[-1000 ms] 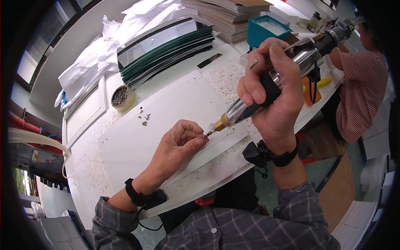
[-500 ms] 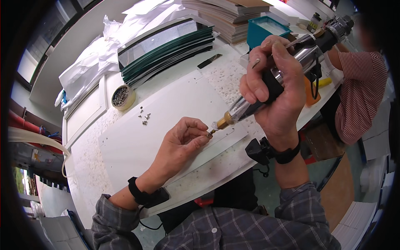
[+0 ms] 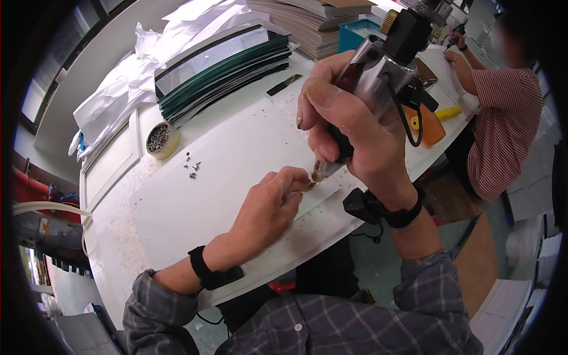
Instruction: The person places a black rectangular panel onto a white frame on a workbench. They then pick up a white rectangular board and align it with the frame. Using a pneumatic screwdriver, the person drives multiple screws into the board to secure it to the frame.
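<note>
My right hand [image 3: 349, 127] grips a silver and black power screwdriver [image 3: 378, 71], held nearly upright with its brass tip [image 3: 318, 173] pointing down at the white panel [image 3: 213, 177]. My left hand [image 3: 269, 207] rests on the panel with its fingertips pinched around something small right at the tip; what it pinches is too small to tell. Both wrists wear black bands. A few loose screws [image 3: 192, 167] lie on the panel to the upper left of my left hand.
A round tin of screws [image 3: 161, 139] sits at the left. Stacked dark green panels [image 3: 225, 71], white plastic wrap [image 3: 112, 97] and a teal box [image 3: 361, 32] lie further back. An orange object [image 3: 426, 127] is on the right, near a seated person in a striped shirt [image 3: 503, 124].
The screwdriver has swung from a slant to nearly upright and come closer to the camera. Its tip stays at my left fingertips, which have shifted slightly right.
</note>
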Tool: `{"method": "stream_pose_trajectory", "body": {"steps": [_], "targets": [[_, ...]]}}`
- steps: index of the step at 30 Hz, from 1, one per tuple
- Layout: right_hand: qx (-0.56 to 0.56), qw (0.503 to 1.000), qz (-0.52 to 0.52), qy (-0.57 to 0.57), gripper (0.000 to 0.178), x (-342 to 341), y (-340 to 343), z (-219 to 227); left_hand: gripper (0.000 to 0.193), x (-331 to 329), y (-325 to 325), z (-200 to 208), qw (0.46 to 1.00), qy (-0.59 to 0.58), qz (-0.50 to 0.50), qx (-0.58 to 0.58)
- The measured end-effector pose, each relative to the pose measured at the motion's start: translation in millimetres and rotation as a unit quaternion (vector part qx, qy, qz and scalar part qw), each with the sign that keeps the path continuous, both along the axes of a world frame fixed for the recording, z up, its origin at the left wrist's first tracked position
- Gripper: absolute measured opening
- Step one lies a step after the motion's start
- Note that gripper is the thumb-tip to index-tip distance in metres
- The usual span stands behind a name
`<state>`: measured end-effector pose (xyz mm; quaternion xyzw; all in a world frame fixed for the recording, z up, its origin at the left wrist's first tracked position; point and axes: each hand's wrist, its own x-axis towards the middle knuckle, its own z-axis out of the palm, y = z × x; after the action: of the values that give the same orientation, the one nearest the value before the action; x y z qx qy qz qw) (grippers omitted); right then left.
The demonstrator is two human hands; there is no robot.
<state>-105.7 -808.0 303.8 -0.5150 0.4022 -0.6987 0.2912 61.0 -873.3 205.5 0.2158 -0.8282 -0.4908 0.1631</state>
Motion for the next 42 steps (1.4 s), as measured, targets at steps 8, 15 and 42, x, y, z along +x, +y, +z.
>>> {"method": "stream_pose_trajectory", "body": {"steps": [8, 15, 42], "targets": [[-0.004, 0.999, 0.012, 0.034, 0.016, -5, -4, -10, 0.029, 1, -2, 0, 1.000, 0.001, -0.008, -0.004], [0.012, 0.998, 0.006, 0.058, 0.017, -1, -10, -14, 0.037, 2, -2, 6, 1.000, -0.015, -0.008, 0.005], [-0.054, 0.997, 0.022, -0.047, 0.023, 18, -56, 4, 0.017, 125, -47, 40, 0.952, -0.085, 0.081, -0.283]]}}
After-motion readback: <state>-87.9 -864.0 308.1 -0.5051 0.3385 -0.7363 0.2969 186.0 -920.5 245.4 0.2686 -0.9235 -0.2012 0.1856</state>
